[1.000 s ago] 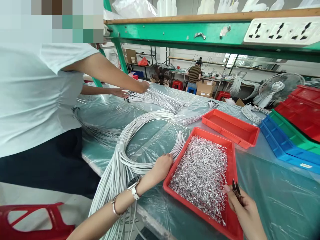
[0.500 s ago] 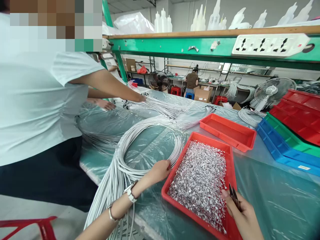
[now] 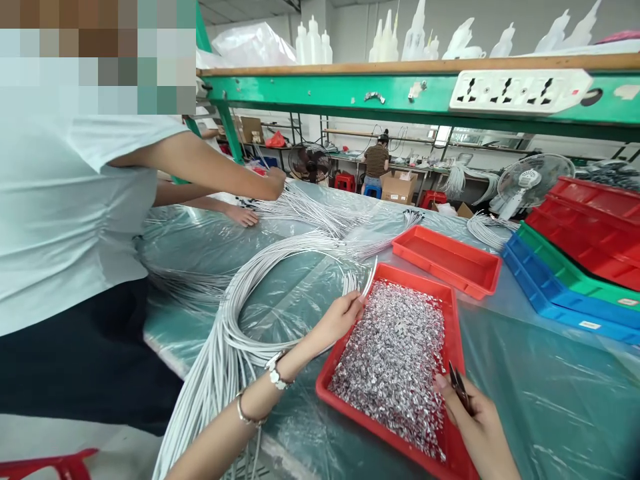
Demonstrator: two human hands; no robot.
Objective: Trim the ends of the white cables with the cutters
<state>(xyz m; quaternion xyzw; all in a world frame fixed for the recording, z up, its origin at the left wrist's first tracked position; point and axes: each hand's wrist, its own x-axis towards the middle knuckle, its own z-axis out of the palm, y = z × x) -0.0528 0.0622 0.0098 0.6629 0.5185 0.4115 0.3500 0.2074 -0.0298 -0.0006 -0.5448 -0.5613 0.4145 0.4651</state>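
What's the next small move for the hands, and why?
Probably bring the white cable end toward the right hand: the left hand holds it up beside the tray, while the right hand holds a dark tool near the metal pieces.

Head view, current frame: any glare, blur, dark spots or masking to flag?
Head view: white glare streaks on the plastic sheet; head view: glints clutter the metal pieces, so single ones are hard to separate; head view: left hand and right hand look fairly sharp; head view: pixelated block masks upper left, lower right edge goes dark.
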